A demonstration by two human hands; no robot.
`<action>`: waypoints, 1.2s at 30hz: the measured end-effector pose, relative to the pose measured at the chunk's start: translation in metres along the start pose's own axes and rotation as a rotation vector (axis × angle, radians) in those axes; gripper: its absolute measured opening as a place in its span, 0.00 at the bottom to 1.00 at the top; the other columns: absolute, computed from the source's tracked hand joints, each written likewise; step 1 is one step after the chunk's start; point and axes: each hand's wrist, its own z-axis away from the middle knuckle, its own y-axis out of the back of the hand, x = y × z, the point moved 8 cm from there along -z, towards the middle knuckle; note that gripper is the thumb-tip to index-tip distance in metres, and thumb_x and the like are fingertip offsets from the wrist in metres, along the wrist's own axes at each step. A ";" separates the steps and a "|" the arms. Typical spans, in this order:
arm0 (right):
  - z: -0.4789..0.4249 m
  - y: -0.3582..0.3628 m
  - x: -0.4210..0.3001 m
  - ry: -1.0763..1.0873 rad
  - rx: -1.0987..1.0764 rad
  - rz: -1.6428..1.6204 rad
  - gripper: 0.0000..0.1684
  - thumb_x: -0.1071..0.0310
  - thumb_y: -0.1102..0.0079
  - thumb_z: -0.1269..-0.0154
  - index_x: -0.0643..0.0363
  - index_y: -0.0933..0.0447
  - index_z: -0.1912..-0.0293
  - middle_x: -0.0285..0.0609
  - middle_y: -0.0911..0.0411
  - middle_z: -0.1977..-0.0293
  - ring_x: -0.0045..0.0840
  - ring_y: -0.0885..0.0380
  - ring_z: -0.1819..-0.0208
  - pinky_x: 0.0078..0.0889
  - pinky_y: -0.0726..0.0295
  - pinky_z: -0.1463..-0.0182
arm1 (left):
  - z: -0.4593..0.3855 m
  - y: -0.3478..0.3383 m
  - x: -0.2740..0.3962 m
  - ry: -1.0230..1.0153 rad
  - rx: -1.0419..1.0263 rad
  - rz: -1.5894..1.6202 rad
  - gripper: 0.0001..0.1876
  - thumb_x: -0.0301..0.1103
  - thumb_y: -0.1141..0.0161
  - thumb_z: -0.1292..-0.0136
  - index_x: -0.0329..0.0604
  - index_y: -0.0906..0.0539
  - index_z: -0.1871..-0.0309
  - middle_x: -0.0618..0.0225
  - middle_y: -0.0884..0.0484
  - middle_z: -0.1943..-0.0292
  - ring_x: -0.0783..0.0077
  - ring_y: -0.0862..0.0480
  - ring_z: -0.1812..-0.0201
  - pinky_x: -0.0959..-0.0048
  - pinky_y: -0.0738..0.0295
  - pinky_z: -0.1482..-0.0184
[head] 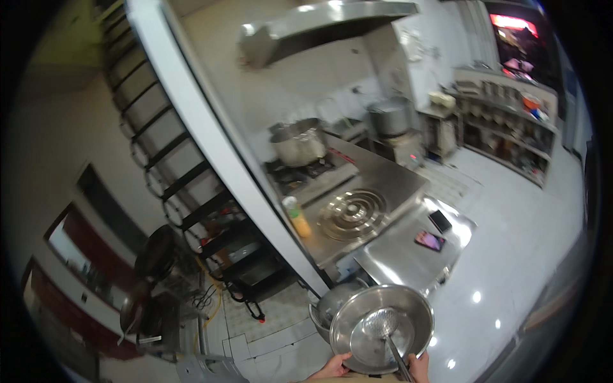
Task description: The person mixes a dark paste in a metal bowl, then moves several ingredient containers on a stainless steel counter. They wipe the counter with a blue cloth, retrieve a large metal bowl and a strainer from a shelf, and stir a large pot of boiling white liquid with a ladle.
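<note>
Low in the picture, a wide stainless steel basin is held in front of my body, tilted so its inside shows. My left hand grips the near left rim, thumb on top. On the near right rim my right hand has hold of the basin. A perforated metal skimmer lies inside, its long handle leaning over the near rim beside my right hand. Whether that hand also touches the handle, I cannot tell. Just beyond the basin's left side stand other metal bowls, partly hidden.
A steel counter holds two phones. Behind it are a round ringed burner cover, a bottle with yellow contents and a large pot on a stove. A white post and black stairs rise at left.
</note>
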 end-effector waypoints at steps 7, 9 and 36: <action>-0.065 0.002 0.010 0.011 -0.264 0.016 0.32 0.61 0.47 0.43 0.69 0.39 0.42 0.54 0.30 0.50 0.37 0.30 0.53 0.36 0.30 0.49 | 0.033 -0.051 0.007 -0.230 0.113 0.229 0.22 0.42 0.47 0.39 0.39 0.25 0.46 0.62 0.21 0.49 0.62 0.24 0.47 0.63 0.34 0.40; -0.084 0.003 0.015 -0.027 -0.352 0.049 0.33 0.61 0.47 0.43 0.69 0.39 0.41 0.54 0.31 0.50 0.38 0.30 0.53 0.37 0.29 0.50 | 0.033 -0.052 -0.001 -0.270 0.192 0.280 0.22 0.42 0.47 0.39 0.38 0.25 0.46 0.62 0.21 0.49 0.62 0.24 0.47 0.63 0.33 0.41; -0.117 0.118 -0.069 -0.068 -0.576 0.286 0.34 0.67 0.47 0.44 0.64 0.41 0.38 0.53 0.28 0.52 0.35 0.28 0.54 0.36 0.26 0.53 | -0.058 -0.096 -0.103 -0.308 0.315 0.282 0.18 0.41 0.44 0.40 0.40 0.25 0.51 0.62 0.19 0.60 0.68 0.20 0.61 0.71 0.24 0.58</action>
